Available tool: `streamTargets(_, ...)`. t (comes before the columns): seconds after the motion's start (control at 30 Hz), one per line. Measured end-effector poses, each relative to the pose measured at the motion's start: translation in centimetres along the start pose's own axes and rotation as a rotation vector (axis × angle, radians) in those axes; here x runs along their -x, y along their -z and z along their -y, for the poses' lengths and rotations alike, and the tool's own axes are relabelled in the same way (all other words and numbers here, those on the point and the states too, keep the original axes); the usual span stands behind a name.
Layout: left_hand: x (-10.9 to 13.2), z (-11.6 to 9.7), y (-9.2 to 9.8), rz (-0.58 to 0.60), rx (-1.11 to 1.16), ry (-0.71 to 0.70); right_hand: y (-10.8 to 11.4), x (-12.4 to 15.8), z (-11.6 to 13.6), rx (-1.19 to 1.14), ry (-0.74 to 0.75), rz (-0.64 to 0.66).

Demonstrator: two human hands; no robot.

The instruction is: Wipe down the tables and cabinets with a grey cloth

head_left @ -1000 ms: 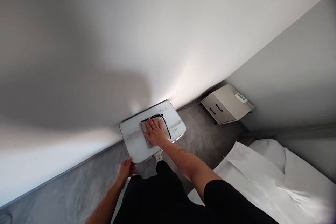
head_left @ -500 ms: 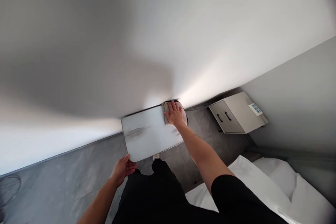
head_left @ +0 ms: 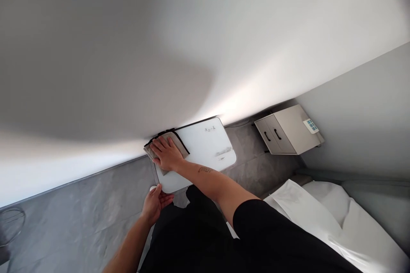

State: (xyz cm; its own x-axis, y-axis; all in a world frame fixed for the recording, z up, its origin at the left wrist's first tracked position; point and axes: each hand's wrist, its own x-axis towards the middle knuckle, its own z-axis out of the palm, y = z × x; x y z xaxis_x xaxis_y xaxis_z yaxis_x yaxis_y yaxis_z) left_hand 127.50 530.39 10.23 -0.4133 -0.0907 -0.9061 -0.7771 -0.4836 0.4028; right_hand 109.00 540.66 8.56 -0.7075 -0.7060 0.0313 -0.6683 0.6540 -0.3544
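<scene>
Right hand (head_left: 167,154), spread flat, slid the cloth (head_left: 177,143) to the tabletop edge (head_left: 160,181); left hand (head_left: 155,205) open just beside it.

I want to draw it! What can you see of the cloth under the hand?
The cloth is folded grey-beige fabric with thin black edging. It lies flat at one end of the white table top, one corner poking past the edge. The person's right hand presses flat on it.

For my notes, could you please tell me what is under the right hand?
Under the right hand, a folded beige cloth with dark edging; the white tabletop beneath is covered.
</scene>
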Motion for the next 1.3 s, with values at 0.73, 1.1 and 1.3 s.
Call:
streamTargets(0.73,0.6,-0.9,-0.7,-0.004,0.014,-0.016,2.8,2.4,-3.8,0.014,-0.322,0.09)
streamTargets(1.1,0.0,-1.9,0.1,-0.024,0.246,0.119,-0.1,7.8,3.6,-0.058,-0.026,0.034)
streamTargets(1.3,0.9,-1.7,-0.2,0.011,0.213,0.119,3.9,18.9,-5.4,-0.068,-0.238,0.214)
